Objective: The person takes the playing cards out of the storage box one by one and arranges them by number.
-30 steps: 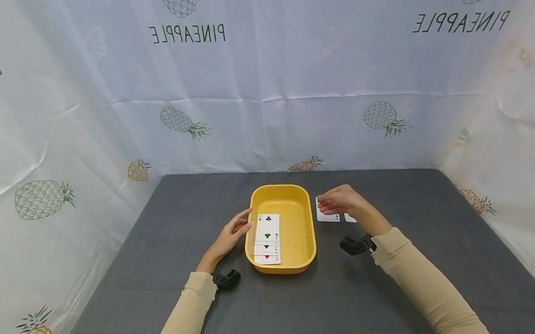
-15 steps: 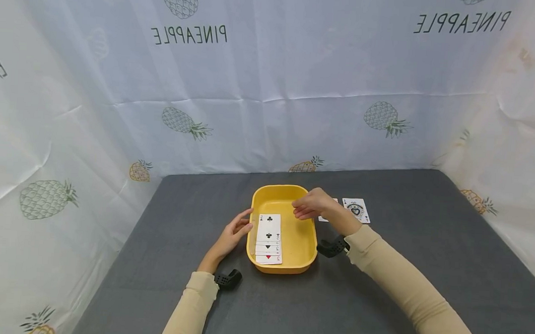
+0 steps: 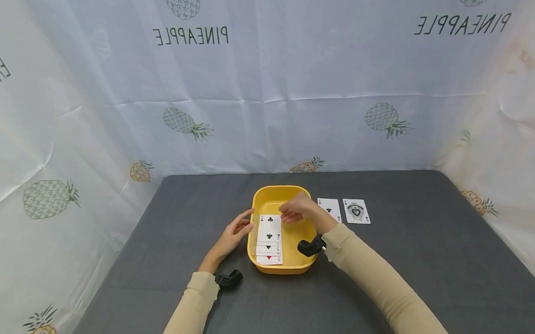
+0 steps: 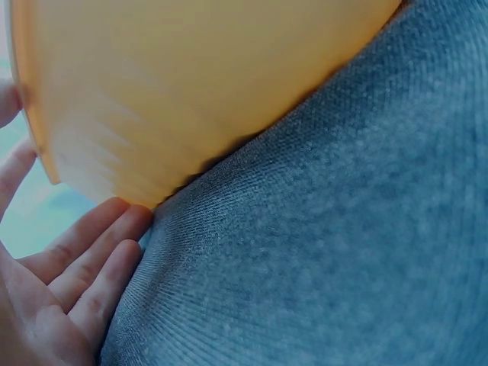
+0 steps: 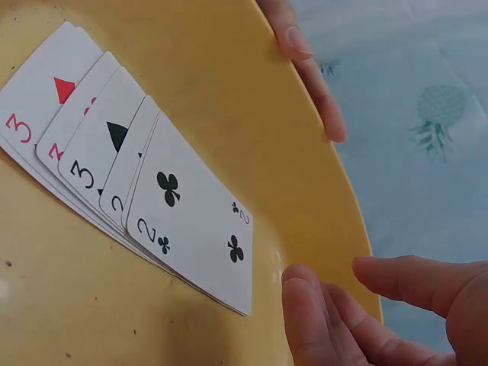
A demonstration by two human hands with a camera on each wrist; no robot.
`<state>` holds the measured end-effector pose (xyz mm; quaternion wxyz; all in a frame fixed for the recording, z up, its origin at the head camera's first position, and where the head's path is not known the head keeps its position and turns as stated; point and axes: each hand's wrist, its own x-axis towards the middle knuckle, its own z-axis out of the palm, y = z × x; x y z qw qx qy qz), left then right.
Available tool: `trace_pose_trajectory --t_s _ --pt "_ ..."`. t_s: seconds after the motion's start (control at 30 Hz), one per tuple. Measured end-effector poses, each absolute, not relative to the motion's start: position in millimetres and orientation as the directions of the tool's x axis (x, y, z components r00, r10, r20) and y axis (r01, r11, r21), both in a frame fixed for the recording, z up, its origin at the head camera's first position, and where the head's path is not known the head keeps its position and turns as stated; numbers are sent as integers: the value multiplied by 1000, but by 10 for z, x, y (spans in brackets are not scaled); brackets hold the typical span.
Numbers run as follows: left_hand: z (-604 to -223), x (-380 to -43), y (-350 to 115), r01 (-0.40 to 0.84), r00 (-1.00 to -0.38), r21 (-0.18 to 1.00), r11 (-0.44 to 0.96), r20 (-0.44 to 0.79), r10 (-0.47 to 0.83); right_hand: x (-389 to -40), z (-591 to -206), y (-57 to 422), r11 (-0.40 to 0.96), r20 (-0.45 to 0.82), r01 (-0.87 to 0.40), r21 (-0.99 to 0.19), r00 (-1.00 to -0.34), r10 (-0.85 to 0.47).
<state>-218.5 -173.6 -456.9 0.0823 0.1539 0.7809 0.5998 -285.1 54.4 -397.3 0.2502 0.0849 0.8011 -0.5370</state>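
Inside the yellow plastic tub, along its left side, lies an overlapping row of playing cards. The two of clubs is uppermost, and threes show their edges beneath it. My right hand hovers over the tub beside the far end of the row. Its thumb and fingers are apart with nothing between them. At the tub's left side, my left hand rests fingertips along the rim. Its other fingers touch the outer wall low down.
Right of the tub, a club card and an ornate ace lie face up on the dark grey cloth. My right forearm crosses the table's right half. A pineapple-print curtain hangs behind the table.
My right hand has moved left from over the cards on the table, across the tub to the card row. Both table cards now show more. My left hand stays at the rim.
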Motion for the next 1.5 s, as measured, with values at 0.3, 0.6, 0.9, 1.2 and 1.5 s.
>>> trace_pose_trajectory --t_s 0.3,0.6,0.9,1.2,1.5 --pt "-4560 -2178 -1736 109 -941 965 237 23 337 -2853 -4055 423 432 -501 432 -792 -864 -55" --pt "-4547 -2174 -1747 122 -935 966 226 35 353 -2867 -4135 374 503 -508 440 -744 -861 2" --pt "-4545 -2175 -1747 129 -935 964 233 40 352 -2862 -4186 404 472 -563 488 -734 -826 -22" --pt "-4547 -2180 -1742 122 -936 963 240 31 351 -2860 -4227 401 383 -601 547 -745 -799 -29" --pt "-4757 -2302 -1768 115 -941 963 244 27 336 -2834 -4259 380 355 -593 554 -753 -805 -1"
